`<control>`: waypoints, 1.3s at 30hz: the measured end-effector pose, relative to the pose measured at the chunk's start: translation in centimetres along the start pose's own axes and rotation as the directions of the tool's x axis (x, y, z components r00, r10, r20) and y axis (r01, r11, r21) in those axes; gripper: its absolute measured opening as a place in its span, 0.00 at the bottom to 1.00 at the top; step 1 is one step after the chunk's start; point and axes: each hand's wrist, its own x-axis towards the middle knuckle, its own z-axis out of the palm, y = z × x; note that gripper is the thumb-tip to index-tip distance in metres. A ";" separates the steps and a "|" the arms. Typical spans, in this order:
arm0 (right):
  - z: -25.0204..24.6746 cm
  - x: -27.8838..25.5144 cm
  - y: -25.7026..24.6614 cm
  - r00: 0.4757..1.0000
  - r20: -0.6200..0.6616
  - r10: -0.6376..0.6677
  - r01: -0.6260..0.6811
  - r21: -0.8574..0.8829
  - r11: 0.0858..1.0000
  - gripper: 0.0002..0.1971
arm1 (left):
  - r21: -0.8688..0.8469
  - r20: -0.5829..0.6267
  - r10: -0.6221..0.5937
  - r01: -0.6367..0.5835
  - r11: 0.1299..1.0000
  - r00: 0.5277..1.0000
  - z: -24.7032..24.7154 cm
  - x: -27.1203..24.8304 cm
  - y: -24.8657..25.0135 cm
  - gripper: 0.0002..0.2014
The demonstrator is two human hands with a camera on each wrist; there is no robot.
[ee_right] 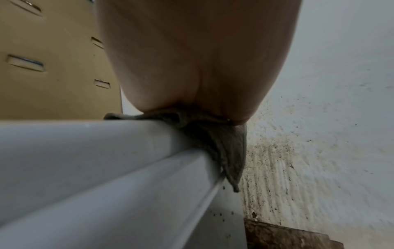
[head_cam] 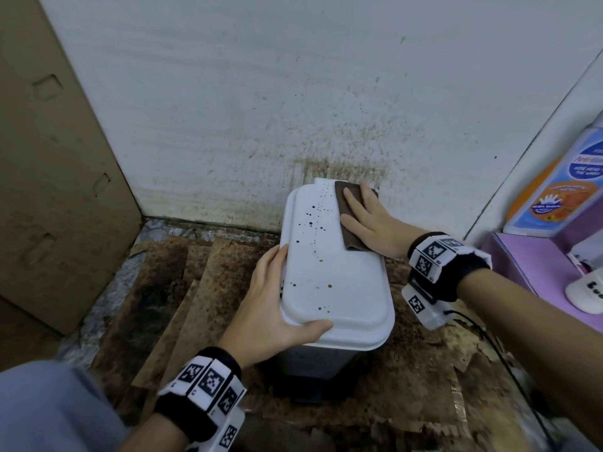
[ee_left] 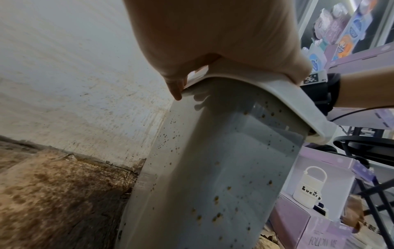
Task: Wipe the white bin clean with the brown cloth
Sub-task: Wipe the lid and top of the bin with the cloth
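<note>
White bin stands on the floor vs. the stained wall. Right hand, fingers flat, presses brown cloth on the lid's far right corner; the spots lie left & nearer along the lid's long axis. Left hand grips the near-left rim, thumb on top. Bin's right side & pedal are hard to see.
</note>
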 end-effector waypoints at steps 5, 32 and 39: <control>-0.1 -1.0 -0.5 0.999 0.041 0.031 -0.034 0.073 0.997 0.37 | 0.008 0.010 -0.001 0.001 1.000 1.000 -0.2 0.0 -0.1 0.63; 1.3 -7.5 -1.7 0.999 0.044 -0.016 0.010 0.136 0.991 0.38 | -0.048 0.024 0.010 -0.009 0.999 1.000 -0.2 -0.1 -0.2 0.62; -1.8 1.4 0.0 0.996 0.071 0.056 -0.051 -0.082 0.995 0.38 | -0.055 0.028 0.004 -0.002 0.999 1.000 -0.3 0.0 -0.2 0.62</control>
